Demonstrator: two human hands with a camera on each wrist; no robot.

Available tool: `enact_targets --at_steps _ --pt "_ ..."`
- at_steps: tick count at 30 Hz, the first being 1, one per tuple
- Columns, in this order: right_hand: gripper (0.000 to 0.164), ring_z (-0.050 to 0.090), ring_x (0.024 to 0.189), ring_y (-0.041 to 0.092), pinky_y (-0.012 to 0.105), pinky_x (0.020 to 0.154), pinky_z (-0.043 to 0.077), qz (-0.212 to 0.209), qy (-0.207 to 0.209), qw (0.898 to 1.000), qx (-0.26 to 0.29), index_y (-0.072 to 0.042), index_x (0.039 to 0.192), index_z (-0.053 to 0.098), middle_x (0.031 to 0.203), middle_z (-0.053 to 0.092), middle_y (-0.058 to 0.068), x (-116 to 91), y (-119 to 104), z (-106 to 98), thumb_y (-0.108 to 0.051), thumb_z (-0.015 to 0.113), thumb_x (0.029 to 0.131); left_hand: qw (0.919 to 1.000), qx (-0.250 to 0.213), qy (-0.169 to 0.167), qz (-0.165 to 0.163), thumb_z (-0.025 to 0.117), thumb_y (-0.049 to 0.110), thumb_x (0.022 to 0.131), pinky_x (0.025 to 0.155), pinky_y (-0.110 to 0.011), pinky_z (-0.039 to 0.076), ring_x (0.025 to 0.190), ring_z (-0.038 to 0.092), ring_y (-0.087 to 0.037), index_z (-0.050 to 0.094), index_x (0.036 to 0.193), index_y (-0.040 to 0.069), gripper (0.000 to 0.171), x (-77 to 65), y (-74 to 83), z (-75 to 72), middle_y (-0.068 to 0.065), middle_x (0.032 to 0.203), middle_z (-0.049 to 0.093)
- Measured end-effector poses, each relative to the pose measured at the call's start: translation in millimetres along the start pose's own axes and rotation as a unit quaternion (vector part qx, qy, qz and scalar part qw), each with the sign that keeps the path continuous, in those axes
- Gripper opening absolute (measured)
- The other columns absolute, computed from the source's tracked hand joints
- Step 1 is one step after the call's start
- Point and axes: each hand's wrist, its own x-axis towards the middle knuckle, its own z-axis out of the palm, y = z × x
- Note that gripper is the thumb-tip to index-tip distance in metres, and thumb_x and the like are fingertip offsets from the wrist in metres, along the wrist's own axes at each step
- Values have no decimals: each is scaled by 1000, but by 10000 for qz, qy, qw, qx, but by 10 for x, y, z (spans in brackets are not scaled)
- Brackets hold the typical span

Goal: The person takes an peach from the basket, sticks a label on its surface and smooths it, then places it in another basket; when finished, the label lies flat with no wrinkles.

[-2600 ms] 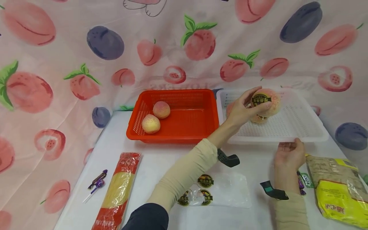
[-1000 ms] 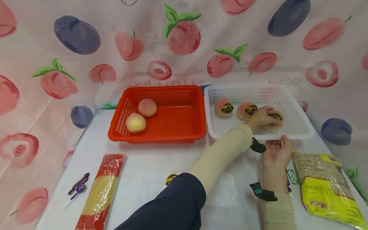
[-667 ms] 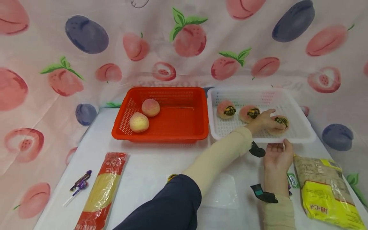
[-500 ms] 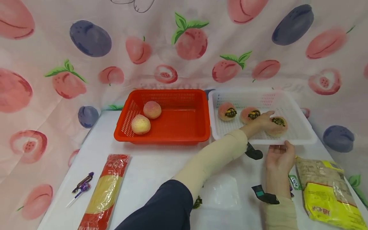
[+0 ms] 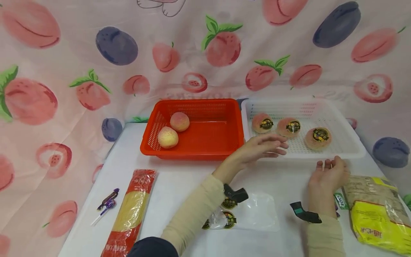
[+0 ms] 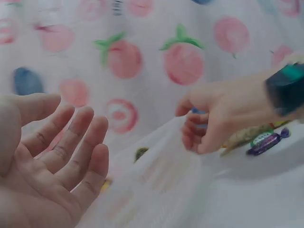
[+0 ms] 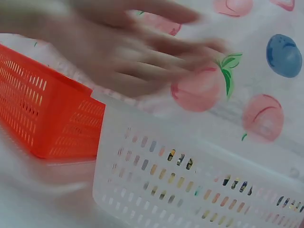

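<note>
Fruit-printed cloth (image 5: 186, 28) hangs behind the white basket (image 5: 343, 141), red basket (image 5: 208, 137) just beside it

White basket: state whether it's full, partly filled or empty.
Partly filled: the white basket holds three labelled peaches, with bare perforated floor visible around them.

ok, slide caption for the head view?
Open left hand near three labelled peaches in a white basket, two more peaches in the red basket alongside.
</note>
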Motion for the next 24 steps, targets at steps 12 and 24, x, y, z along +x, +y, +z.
enact_targets --at_steps 12,24 --pt "18 40 71 17 24 57 32 -1389 -816 9869 -9 -5 84 44 82 39 4 -213 47 141 0 60 79 9714 -1584 1742 302 54 26 88 90 -32 45 97 59 -17 57 104 8 25 -1233 -595 -534 -5 105 59" --pt "22 54 76 19 25 60 45 -552 -3720 9232 -790 4 97 49 86 50 9 -749 708 493 2 62 79 8275 -3523 4104 1508 55 29 87 85 -29 46 89 55 -18 44 96 14 21 -1433 -618 -620 -3 99 49"
